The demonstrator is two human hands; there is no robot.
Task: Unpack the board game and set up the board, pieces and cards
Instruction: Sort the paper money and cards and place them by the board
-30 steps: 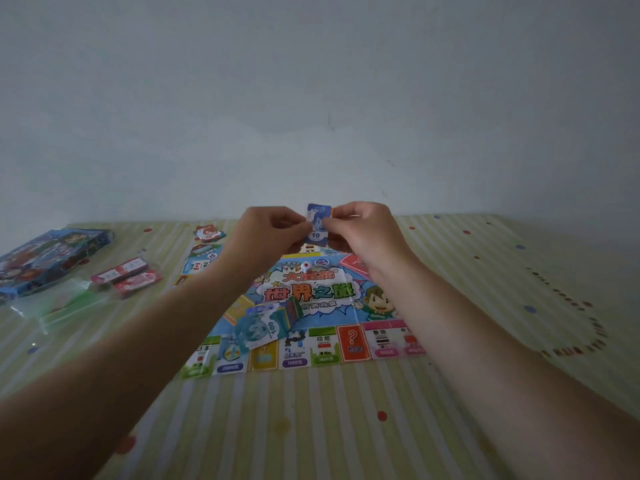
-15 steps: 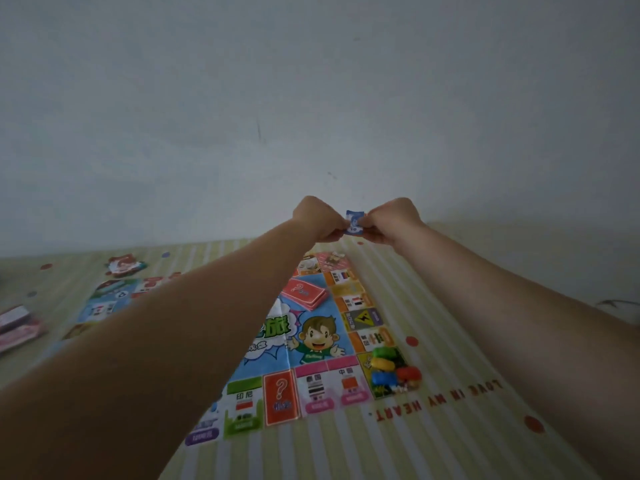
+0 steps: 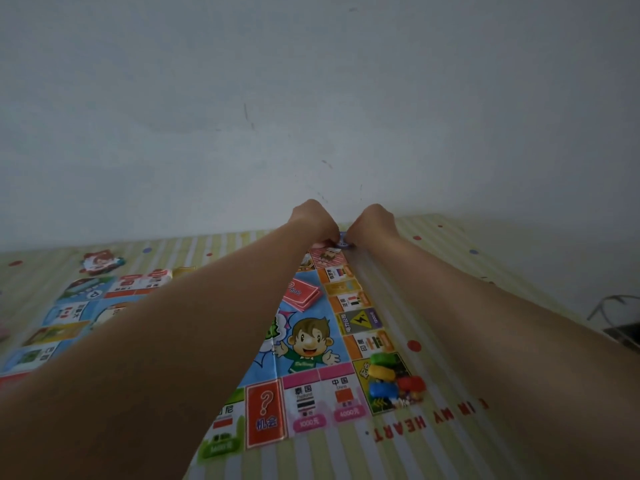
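Note:
The colourful paper game board (image 3: pixel 311 344) lies flat on the striped sheet. Both my arms stretch out to its far right corner. My left hand (image 3: pixel 311 221) and my right hand (image 3: pixel 372 223) pinch a small blue stack of play-money cards (image 3: pixel 343 241) between them, low at that corner; the stack is mostly hidden by my fingers. A red card stack (image 3: pixel 300 293) lies on the board's middle. Green, yellow, blue and red playing pieces (image 3: pixel 391 377) sit on the near right corner square.
The yellow-green striped sheet (image 3: pixel 450 292) reaches a plain wall behind. A red-and-white cut-out figure (image 3: pixel 100 262) lies at the far left beyond the board. A dark wire object (image 3: pixel 620 317) shows at the right edge.
My view has swung from the board's middle to its right side. Both hands carried the blue stack away from me and down to the board's far right corner.

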